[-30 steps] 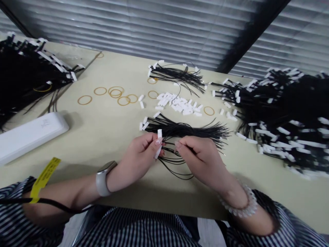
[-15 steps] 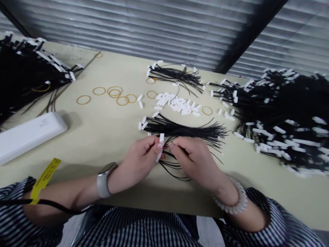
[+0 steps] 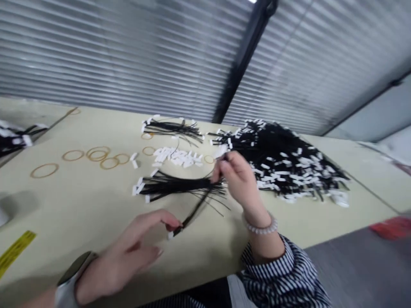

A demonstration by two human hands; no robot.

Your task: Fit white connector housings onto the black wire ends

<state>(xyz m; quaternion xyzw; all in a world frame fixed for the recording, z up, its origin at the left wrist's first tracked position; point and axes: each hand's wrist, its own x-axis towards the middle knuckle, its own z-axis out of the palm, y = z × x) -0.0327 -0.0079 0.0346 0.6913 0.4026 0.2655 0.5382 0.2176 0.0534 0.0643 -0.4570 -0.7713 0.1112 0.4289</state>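
R. hand (image 3: 236, 176), fingers closed, grips black wires (image 3: 198, 206) above the surface (image 3: 93, 196); L. hand (image 3: 118, 258), fingers parted, nears their white end (image 3: 171, 235), work seemingly part-done w/ near bunch (image 3: 180, 185) laid out, big heap (image 3: 278, 145) to go.

The loose connector housings (image 3: 178, 157) are showing white against the cream tabletop (image 3: 80, 205). Nearer than the housings, the held wires (image 3: 196, 208) are showing black with a white end. Left of the housings, rubber bands (image 3: 104, 159) are glowing amber; right of them, the wire heap (image 3: 276, 139) is mixing black with white. Beyond them, blinds (image 3: 112, 55) are running in grey stripes.
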